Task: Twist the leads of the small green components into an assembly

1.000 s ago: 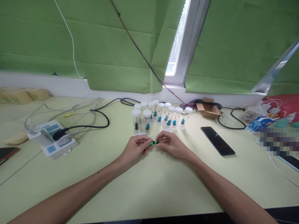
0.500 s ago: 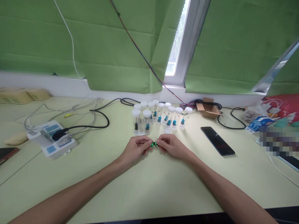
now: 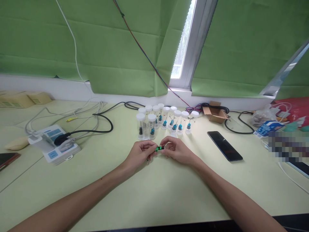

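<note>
Between both hands, just above the table, is a small shiny green and black part (image 3: 158, 149) whose exact kind I cannot make out. My left hand (image 3: 143, 151) pinches its green end between thumb and fingers, and a small dark tip pokes out below those fingers. At the black end, my right hand (image 3: 177, 150) has thumb and fingers curled round it, the index finger arched. Right behind the hands stand several clear tubes with white caps (image 3: 152, 127), most holding a blue piece with thin wires; one at the left holds a black piece (image 3: 141, 130).
To the left lies a white power strip (image 3: 60, 151) with plugs and cables. On the right are a black phone (image 3: 224, 145), an open cardboard box (image 3: 215, 114) and a blue and white carton (image 3: 267, 129). Black cable (image 3: 108, 120) runs along the back.
My right hand's fingers have opened and arched a little, so more of the part's black end shows. The left hand stays in place.
</note>
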The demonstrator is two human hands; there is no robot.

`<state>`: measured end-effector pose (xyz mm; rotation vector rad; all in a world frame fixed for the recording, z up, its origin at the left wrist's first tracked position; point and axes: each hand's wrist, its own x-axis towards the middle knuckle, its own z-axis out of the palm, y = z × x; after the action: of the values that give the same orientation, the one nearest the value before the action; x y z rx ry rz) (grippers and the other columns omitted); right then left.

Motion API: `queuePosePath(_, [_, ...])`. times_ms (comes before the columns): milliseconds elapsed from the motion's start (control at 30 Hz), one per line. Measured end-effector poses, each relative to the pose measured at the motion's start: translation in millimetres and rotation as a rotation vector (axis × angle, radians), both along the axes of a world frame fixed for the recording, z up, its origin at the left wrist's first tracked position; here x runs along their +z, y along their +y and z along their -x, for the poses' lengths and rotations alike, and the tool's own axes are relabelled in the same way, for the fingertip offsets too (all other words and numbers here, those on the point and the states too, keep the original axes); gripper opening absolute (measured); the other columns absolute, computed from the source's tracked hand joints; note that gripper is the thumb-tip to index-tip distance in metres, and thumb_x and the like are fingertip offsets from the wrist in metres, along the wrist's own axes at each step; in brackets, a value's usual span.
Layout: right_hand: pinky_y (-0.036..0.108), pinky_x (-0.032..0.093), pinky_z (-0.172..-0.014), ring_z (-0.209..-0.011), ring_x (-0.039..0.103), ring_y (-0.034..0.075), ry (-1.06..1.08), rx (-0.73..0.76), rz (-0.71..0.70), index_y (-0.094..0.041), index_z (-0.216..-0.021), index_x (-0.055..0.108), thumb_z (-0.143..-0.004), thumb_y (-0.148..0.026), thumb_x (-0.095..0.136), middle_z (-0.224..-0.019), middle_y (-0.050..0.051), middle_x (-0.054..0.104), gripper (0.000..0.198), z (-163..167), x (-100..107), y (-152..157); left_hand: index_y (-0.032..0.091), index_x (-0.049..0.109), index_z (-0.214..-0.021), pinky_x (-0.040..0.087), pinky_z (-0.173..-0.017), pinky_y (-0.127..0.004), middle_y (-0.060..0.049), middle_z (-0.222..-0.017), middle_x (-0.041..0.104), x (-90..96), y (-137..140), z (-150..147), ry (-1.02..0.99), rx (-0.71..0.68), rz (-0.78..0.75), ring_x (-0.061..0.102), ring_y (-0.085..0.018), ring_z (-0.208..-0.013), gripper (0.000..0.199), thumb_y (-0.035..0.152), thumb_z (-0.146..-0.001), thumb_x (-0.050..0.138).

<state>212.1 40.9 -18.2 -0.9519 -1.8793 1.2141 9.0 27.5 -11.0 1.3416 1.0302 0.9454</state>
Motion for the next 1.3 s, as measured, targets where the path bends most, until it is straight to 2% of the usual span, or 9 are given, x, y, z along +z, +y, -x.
queuePosePath(167, [0.026,0.043,-0.059,-0.062,0.055,0.012,0.007,0.003,-0.009,-0.019,-0.097,0.06,-0.082,-0.035,0.068,-0.081,0.0,0.062,0.023,0.3,0.3,-0.4,0.014,0.069,-0.08,0.04,-0.047,-0.023,-0.003,-0.065,0.065,0.0,0.0,-0.1,0.009,-0.007,0.001,0.05,-0.009,-0.049,0.03,0.045,-0.078,0.071])
queuePosePath(333, [0.027,0.044,-0.058,-0.058,0.055,0.011,0.006,-0.002,-0.009,-0.02,-0.094,0.06,-0.084,-0.042,0.065,-0.086,0.001,0.062,0.025,1.8,1.2,-2.0,0.015,0.069,-0.079,0.04,-0.046,-0.023,-0.003,-0.065,0.064,1.5,-1.1,-0.7,0.018,-0.006,0.0,0.05,-0.01,-0.049,0.031,0.045,-0.077,0.071])
queuePosePath(700, [0.026,0.043,-0.054,-0.056,0.052,0.012,0.006,-0.024,0.039,-0.017,-0.079,0.061,-0.087,-0.052,0.059,-0.067,0.0,0.059,0.035,5.2,7.7,-4.9,0.015,0.067,-0.077,0.04,-0.048,-0.024,-0.002,-0.066,0.064,1.9,-0.9,0.2,0.035,-0.02,-0.002,0.05,-0.009,-0.049,0.03,0.045,-0.078,0.07])
queuePosePath(867, [0.025,0.043,-0.055,-0.054,0.052,0.012,-0.059,-0.022,0.022,-0.018,-0.065,0.054,-0.092,-0.052,0.05,-0.059,-0.001,0.057,0.044,5.4,7.3,-4.7,0.014,0.067,-0.078,0.04,-0.047,-0.024,-0.003,-0.066,0.064,1.5,-1.1,-0.2,0.039,-0.021,0.006,0.05,-0.009,-0.049,0.031,0.045,-0.078,0.071])
queuePosePath(933, [0.026,0.043,-0.056,-0.054,0.052,0.011,-0.054,-0.016,0.028,-0.018,-0.067,0.055,-0.093,-0.051,0.048,-0.063,0.0,0.059,0.043,5.5,6.3,-4.2,0.014,0.067,-0.078,0.039,-0.047,-0.024,-0.003,-0.065,0.064,1.2,-1.1,0.0,0.039,-0.011,0.009,0.05,-0.009,-0.049,0.031,0.045,-0.078,0.071])
queuePosePath(1100, [0.026,0.044,-0.057,-0.06,0.056,0.012,0.008,-0.01,0.038,-0.018,-0.093,0.06,-0.086,-0.045,0.062,-0.078,0.0,0.062,0.027,2.8,3.3,-2.2,0.015,0.067,-0.079,0.04,-0.048,-0.024,-0.003,-0.066,0.064,-0.9,0.1,1.5,0.012,-0.009,0.002,0.05,-0.01,-0.05,0.029,0.044,-0.079,0.071])
queuePosePath(1300, [0.024,0.04,-0.055,-0.059,0.052,0.011,-0.015,0.002,0.011,-0.018,-0.095,0.06,-0.082,-0.036,0.068,-0.069,-0.002,0.059,0.023,0.1,1.2,-0.2,0.014,0.068,-0.082,0.04,-0.049,-0.023,-0.003,-0.066,0.063,-3.0,0.6,2.0,0.024,-0.017,-0.014,0.05,-0.009,-0.051,0.028,0.042,-0.081,0.069])
